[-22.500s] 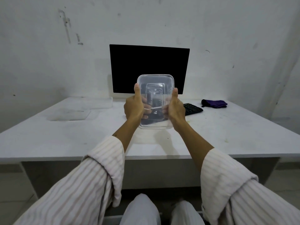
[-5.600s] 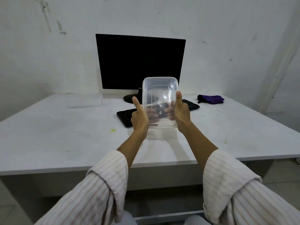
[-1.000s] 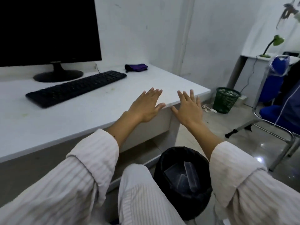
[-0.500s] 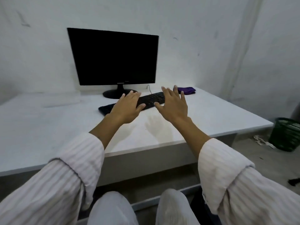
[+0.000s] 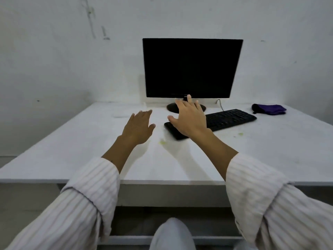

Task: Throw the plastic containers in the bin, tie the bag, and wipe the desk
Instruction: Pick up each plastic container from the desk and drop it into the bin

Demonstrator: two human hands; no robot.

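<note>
A person in striped sleeves is reaching both arms out over a broad white surface [image 5: 75,150], the largest thing in view, which is carrying a dark monitor [image 5: 191,68] at the back and a black keyboard [image 5: 228,119] in front of it. The left hand [image 5: 137,129] is hovering open, fingers spread and holding nothing, above the bare surface; the right hand [image 5: 189,119] is likewise open and empty, hanging over the keyboard's near end. A purple cloth [image 5: 269,109] is lying crumpled at the far right, well apart from both hands, and small yellowish-green smears [image 5: 163,141] are dotting the surface just beside the keyboard. A faint, clear shape [image 5: 119,116] is lying far left of the monitor stand, possibly a remaining plastic container or lid, though it is too washed out to be sure. No bin or bag is showing. If it is such a container, it is likely handling as light, thin and springy, slippery on flat faces and apt to buckle, so the stiffer rim is looking the best place to pinch. The cloth is appearing soft and limp, best gathered in a loose fistful from its middle for wiping.
</note>
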